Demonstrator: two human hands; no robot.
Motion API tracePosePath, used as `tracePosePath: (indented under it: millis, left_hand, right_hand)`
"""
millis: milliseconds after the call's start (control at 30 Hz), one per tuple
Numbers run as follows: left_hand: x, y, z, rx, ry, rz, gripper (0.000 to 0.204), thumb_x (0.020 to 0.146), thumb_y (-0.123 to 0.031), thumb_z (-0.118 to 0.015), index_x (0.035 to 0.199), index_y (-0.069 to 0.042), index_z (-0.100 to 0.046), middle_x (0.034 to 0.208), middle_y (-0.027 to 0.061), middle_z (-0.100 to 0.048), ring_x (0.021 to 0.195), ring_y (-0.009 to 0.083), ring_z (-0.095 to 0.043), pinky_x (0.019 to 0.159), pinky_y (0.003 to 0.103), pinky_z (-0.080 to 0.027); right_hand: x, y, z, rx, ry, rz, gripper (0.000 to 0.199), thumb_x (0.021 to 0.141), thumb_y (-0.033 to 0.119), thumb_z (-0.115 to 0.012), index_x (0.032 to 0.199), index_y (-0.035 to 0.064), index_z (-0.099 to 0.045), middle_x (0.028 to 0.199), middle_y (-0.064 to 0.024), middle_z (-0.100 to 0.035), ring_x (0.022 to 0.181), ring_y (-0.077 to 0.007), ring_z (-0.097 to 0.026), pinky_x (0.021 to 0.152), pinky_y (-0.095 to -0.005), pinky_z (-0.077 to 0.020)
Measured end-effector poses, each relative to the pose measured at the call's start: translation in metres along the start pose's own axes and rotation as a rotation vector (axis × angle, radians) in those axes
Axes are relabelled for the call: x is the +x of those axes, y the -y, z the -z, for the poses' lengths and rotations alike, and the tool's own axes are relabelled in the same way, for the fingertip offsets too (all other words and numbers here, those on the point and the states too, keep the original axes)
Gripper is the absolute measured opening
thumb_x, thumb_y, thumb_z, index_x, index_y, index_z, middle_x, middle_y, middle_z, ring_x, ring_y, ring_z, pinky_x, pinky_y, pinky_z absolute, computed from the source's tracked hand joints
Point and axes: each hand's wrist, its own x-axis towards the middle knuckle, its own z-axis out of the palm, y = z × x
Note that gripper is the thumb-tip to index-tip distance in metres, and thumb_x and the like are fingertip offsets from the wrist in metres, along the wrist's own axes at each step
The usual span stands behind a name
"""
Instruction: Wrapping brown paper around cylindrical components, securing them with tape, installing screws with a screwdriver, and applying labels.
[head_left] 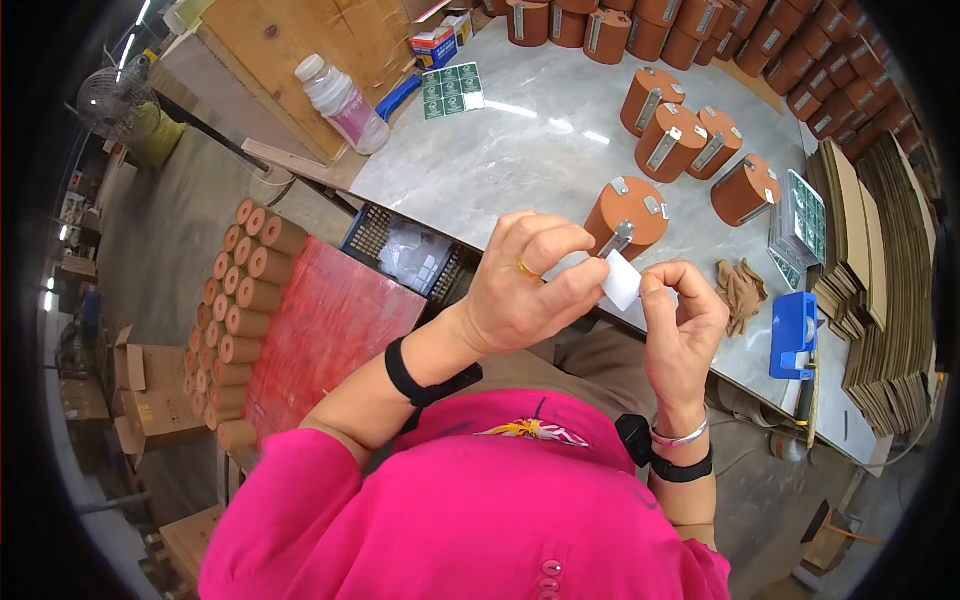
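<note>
A: Where is the slip (622, 280)?
B: Both hands, left (525, 285) and right (685, 320), pinch it above the bench (500, 150) edge, just before one cylinder (628, 215).
A: Free space?
B: Bench middle is open.

Left hand (525, 285) and right hand (685, 320) raised close together; fingertips in a pinching grip

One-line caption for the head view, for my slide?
Both hands, left and right, pinch a small white slip over a grey table with brown cylinders.
</note>
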Motion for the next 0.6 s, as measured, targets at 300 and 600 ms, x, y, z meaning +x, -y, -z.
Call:
tracePosePath:
  millis: [300,600]
  left_hand:
    - [0.000,-0.020,0.000,-0.232,0.073,0.275,0.032,0.071,0.003,-0.077,0.096,-0.009,-0.061,0.103,0.0053,-0.060,0.089,0.0200,-0.059,0.077,0.033,-0.047]
    - [0.003,-0.022,-0.001,-1.371,0.235,1.287,0.012,0.091,-0.008,-0.068,0.101,-0.002,-0.065,0.093,-0.0012,-0.065,0.086,0.0029,-0.058,0.080,0.022,-0.047]
  right_hand:
    - [-0.009,0.001,0.000,0.097,0.028,-0.051,0.008,0.092,0.006,-0.063,0.092,-0.0020,-0.062,0.087,-0.0002,-0.061,0.082,-0.0069,-0.051,0.075,-0.0238,-0.0437]
    - [-0.001,-0.018,-0.010,-0.075,-0.029,0.190,0.010,0.090,0.007,-0.067,0.095,0.0013,-0.060,0.101,-0.0073,-0.061,0.089,-0.0171,-0.056,0.081,-0.0298,-0.0438]
